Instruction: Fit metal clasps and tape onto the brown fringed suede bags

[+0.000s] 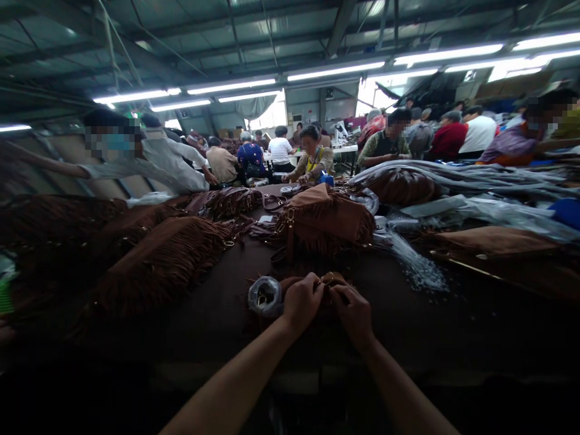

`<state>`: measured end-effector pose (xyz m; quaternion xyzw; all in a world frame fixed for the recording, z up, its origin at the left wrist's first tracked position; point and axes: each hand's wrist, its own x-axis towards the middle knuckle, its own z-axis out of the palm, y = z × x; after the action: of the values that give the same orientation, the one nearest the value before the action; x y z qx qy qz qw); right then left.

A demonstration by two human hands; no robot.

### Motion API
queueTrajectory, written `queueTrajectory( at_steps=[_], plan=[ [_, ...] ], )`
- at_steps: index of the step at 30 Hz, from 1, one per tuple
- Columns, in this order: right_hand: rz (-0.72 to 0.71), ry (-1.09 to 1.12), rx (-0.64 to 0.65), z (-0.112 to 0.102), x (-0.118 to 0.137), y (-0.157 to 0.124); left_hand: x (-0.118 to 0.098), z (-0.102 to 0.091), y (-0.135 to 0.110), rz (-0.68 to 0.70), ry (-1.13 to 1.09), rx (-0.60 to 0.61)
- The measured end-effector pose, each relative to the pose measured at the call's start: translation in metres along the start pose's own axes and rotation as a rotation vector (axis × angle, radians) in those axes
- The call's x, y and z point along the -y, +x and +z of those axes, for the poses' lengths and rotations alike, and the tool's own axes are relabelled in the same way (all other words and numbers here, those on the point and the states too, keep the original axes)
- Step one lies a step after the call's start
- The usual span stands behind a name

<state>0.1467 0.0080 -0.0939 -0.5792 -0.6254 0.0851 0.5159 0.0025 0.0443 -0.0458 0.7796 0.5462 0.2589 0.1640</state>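
My left hand (304,302) is closed, its thumb and fingers pinched at a small gold-coloured metal fitting (327,280) on a brown suede piece. My right hand (352,311) pinches at the same spot from the other side, fingertips almost meeting the left ones. Below them lies the brown fringed bag (292,282), mostly covered by my hands and lost in shadow. Just left of my left hand stands a round tub lined with clear plastic (264,296), holding gold-coloured metal pieces. The exact part between my fingertips is too small to make out.
Ahead sits another brown fringed bag (326,217) with a strap. More fringed bags (158,260) are piled at left. To the right are loose clear plastic fasteners (421,266), a brown bag (498,241) and grey tubing (453,172). Co-workers sit beyond; one person (154,157) reaches at left.
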Motion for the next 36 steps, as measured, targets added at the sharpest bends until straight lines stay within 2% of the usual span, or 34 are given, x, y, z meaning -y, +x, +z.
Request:
queueTrajectory(
  at_steps=[5,11,22,24,28,33,36],
  plan=[
    [0.042,0.034,0.047,-0.002,0.004,0.005,0.009,0.003,-0.001,0.049,-0.078,-0.015],
    [0.095,-0.077,0.15,-0.006,0.015,0.009,0.011,0.004,-0.006,0.166,-0.178,-0.063],
    [0.095,-0.165,0.164,-0.006,0.022,0.009,0.007,0.002,-0.011,0.194,-0.22,-0.061],
    [0.1,-0.164,0.151,-0.005,0.023,0.008,0.005,0.002,-0.011,0.158,-0.261,-0.071],
    [0.103,-0.159,0.147,-0.003,0.021,0.007,0.001,-0.004,-0.007,-0.005,-0.392,-0.066],
    [0.095,-0.15,0.141,-0.005,0.02,0.006,-0.007,-0.016,-0.001,-0.133,-0.476,0.0],
    [0.09,-0.166,0.151,-0.006,0.026,0.004,-0.004,-0.014,0.001,-0.186,-0.55,0.067]
  ],
)
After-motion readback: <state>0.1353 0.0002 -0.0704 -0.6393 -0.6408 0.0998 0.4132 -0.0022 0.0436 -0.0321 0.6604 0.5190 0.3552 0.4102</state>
